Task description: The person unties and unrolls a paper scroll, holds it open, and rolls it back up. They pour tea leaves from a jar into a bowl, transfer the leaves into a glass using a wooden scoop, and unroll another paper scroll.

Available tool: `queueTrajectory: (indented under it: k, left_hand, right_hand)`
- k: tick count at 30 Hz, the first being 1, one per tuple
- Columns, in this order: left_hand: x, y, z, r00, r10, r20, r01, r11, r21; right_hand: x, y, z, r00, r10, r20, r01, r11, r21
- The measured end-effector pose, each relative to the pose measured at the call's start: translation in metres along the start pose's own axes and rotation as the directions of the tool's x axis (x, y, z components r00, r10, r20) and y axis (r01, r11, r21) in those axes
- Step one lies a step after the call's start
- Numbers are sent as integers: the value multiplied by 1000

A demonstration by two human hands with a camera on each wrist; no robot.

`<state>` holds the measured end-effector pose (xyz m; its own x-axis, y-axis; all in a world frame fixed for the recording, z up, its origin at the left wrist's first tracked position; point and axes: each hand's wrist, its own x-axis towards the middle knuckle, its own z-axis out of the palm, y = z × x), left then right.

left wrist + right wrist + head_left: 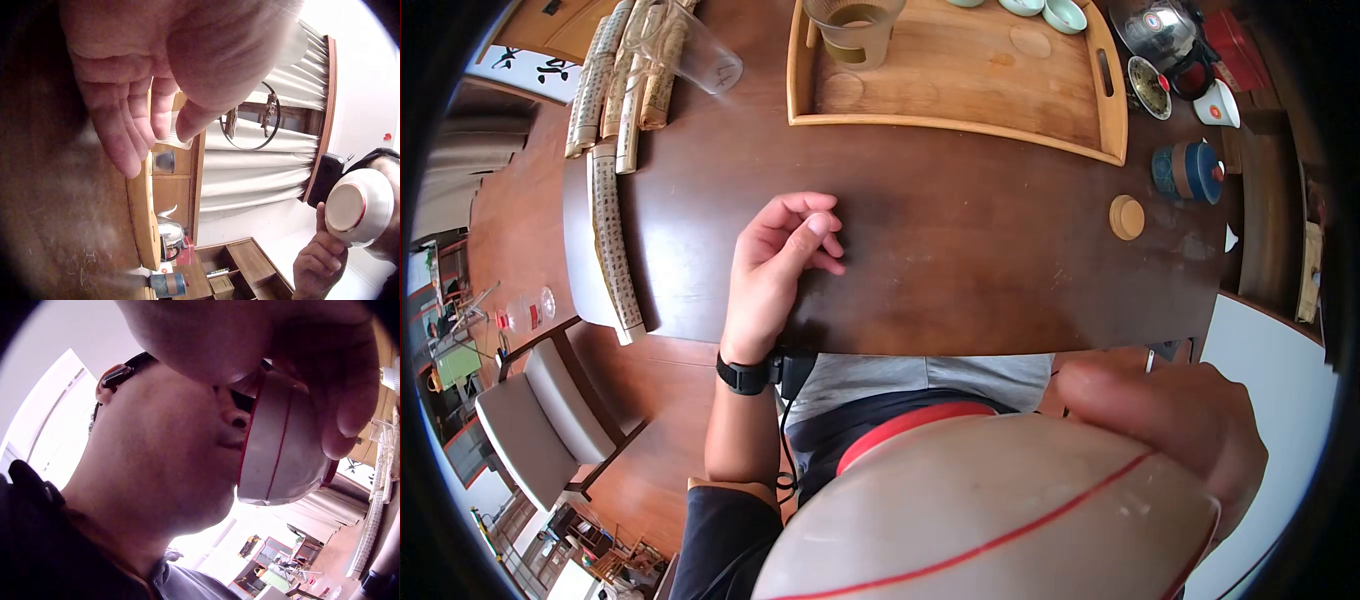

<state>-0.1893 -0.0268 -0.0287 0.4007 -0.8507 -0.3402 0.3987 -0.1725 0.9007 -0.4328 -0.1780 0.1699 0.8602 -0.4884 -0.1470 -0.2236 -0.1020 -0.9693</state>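
Note:
My right hand (1190, 420) holds a white bowl (1000, 500) with red lines and a red-edged foot. Close under the head camera, the bowl looks very large. In the right wrist view the bowl (275, 450) is tilted with its rim at the person's mouth, fingers (344, 419) curled round its side. Its base faces outward in the left wrist view, and its inside is hidden. My left hand (775, 265) lies over the near left part of the brown table (960, 250), fingers loosely bent and holding nothing.
A wooden tray (960, 112) at the back carries a plastic cup (855, 40) and small green cups. Bamboo scrolls (613, 240) and a clear glass (710, 65) are at left. Right: a wooden lid (1127, 217), blue jar (1185, 172) and kettle (1155, 30). A chair (535, 430) stands left.

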Motion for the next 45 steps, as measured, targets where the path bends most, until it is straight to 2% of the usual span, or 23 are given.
queueTrajectory:
  k: [5,6,9,12,14,15,17,21,23,24,26,27,32,33,35,39,41,45]
  left_hand:
    - [1,-1,0,1000,0,4,0,1000,-6]
    - [1,-1,0,1000,3,5,-3,1000,-4]
    - [1,0,0,1000,3,0,-3,1000,7]
    - [0,0,1,1000,-5,-6,5,1000,20]
    - [0,0,1,1000,-10,-3,10,1000,17]
    - [0,1,1,1000,-9,-3,9,1000,18]
    - [0,1,1,1000,-14,1,14,1000,12]
    - [0,0,1,1000,-9,5,9,1000,10]
    - [0,0,1,1000,-6,4,6,1000,17]
    - [0,0,0,1000,-7,3,7,1000,18]
    - [0,0,0,1000,-3,5,3,1000,11]
    - [0,0,0,1000,-2,5,2,1000,11]
    - [0,0,1,1000,-1,-6,1,1000,6]
    - [0,-1,1,1000,0,-6,0,1000,6]
    - [0,-1,1,1000,1,-6,-1,1000,7]
    - [-1,-1,1,1000,11,-9,-11,1000,15]
    - [-1,-2,1,1000,9,-8,-9,1000,5]
    - [-1,-1,1,1000,12,-11,-12,1000,12]
  right_hand:
    - [33,4,18,967,-170,188,161,985,61]
    - [7,10,-4,953,-206,223,193,978,76]
    - [-3,10,-1,916,-278,289,257,960,111]
    - [-9,0,26,979,-205,-10,206,978,28]
    - [-11,-4,36,964,-156,-214,156,988,-17]
    - [-12,-4,35,964,-157,-215,157,987,-17]
    - [-14,-3,31,961,-214,-173,186,969,-163]
    - [-20,-3,31,958,-193,-214,163,975,-151]
    - [-22,-5,27,963,-211,-166,156,943,-294]
    - [-22,-4,28,963,-211,-166,156,943,-293]
    - [-20,-3,36,947,-171,-271,130,978,-166]
    - [-19,-6,40,947,-172,-271,130,977,-166]
    - [-19,-24,65,863,-14,-504,-125,962,-241]
    - [-20,-23,61,863,-15,-504,-124,962,-241]
    - [-22,-18,50,911,-16,-412,-70,979,-192]
    - [-20,-14,46,906,-29,-422,-18,994,-108]
    - [-15,-8,28,970,-166,-176,129,971,-204]
    - [-17,-6,29,966,-161,-202,134,981,-141]
